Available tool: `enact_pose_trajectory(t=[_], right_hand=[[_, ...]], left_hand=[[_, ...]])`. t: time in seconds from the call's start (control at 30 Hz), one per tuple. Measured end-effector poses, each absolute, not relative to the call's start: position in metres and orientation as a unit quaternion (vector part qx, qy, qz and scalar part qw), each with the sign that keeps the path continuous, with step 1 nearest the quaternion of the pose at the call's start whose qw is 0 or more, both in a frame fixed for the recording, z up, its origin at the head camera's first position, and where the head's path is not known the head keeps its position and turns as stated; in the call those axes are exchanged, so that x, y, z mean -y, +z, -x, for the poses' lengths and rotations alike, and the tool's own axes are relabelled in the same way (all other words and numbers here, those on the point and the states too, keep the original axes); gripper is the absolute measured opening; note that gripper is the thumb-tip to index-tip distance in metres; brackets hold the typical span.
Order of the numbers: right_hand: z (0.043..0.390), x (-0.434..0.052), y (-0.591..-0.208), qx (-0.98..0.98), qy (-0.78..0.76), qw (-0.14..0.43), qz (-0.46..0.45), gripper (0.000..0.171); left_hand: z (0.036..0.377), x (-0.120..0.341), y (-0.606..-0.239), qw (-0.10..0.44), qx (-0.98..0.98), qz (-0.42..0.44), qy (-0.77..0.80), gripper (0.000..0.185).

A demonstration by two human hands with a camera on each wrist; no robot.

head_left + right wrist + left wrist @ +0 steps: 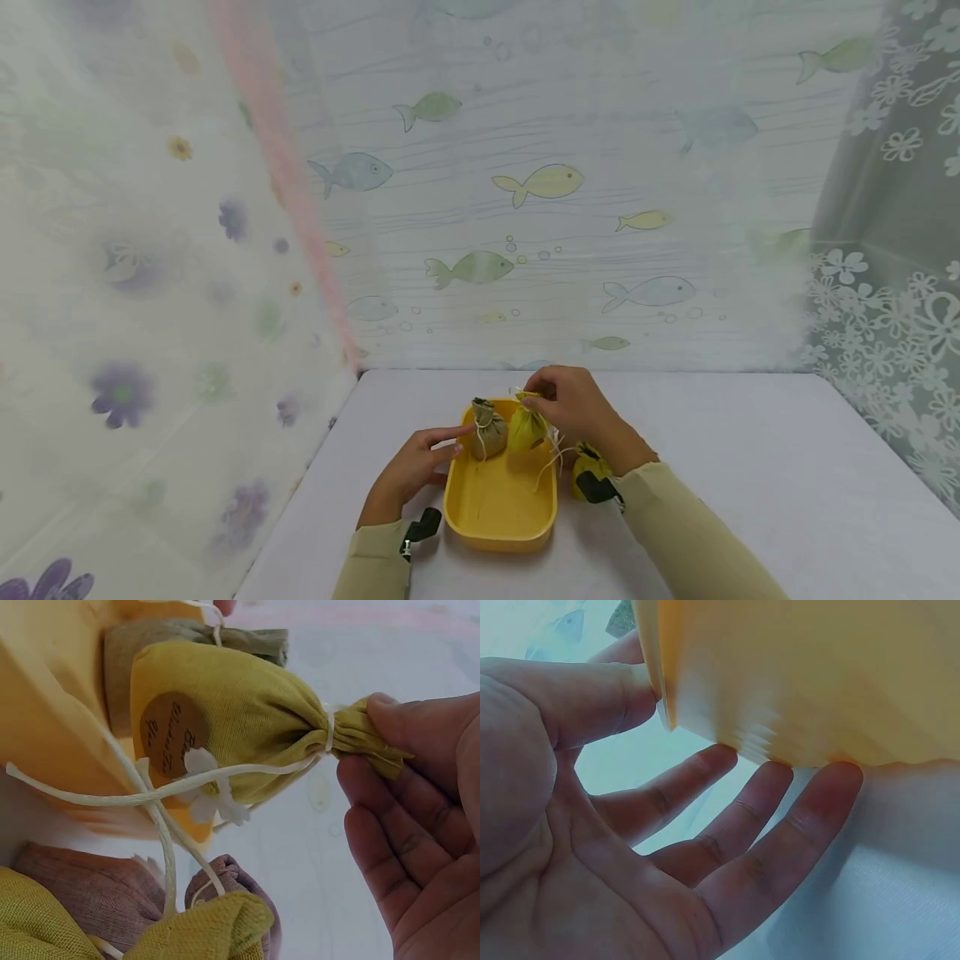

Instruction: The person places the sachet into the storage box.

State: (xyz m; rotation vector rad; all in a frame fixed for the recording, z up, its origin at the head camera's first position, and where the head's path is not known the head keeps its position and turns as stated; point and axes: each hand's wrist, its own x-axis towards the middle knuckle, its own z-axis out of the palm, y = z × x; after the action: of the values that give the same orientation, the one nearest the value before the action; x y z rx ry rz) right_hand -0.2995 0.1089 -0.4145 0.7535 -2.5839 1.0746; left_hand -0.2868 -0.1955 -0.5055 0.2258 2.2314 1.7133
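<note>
Pinching the gathered neck of the yellow pouch [225, 720], the right hand [573, 408] holds it over the far end of the yellow tray [501, 508]; best lowered upright beside the olive pouch [487, 429]; the left hand [416, 467], fingers straight, steadies the tray's side; cords should stay inside.

Yellow tray [498, 508]: smooth plastic, soft satin sheen, no texture. Yellow pouch [232, 720]: coarse woven cloth, matt, gathered neck tied with pale twisted cord [161, 793]; round brown label [174, 724] looks like matt paper, and the small white flower tag [214, 795] is probably paper too, view soft. Olive pouch [489, 427]: same rough matt weave. Brownish pouch [97, 889] and mustard pouch [206, 926] below: coarse matt cloth. Tabletop [750, 467]: smooth, matt, pale lilac-white. Backdrop curtain [562, 208]: thin sheer printed fabric. Sleeves [690, 533]: plain matt beige knit.
</note>
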Motion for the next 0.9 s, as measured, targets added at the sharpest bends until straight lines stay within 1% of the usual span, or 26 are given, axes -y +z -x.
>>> enact_pose_trajectory(t=[0.4,0.57,0.73,0.9], right_hand=[[0.308,-0.101,-0.421,0.916,0.324,0.096,-0.216,0.011],[0.309,-0.099,-0.425,0.922,0.321,0.092,-0.196,0.011],[0.309,-0.097,-0.429,0.925,0.321,0.101,-0.179,0.01],[0.311,-0.096,-0.434,0.928,0.319,0.089,-0.168,0.009]], left_hand=[[0.288,0.195,-0.505,0.162,-0.789,-0.103,0.583,0.037],[0.287,0.194,-0.504,0.16,-0.793,-0.099,0.579,0.037],[0.287,0.194,-0.504,0.161,-0.794,-0.091,0.579,0.037],[0.288,0.194,-0.506,0.16,-0.793,-0.09,0.58,0.037]])
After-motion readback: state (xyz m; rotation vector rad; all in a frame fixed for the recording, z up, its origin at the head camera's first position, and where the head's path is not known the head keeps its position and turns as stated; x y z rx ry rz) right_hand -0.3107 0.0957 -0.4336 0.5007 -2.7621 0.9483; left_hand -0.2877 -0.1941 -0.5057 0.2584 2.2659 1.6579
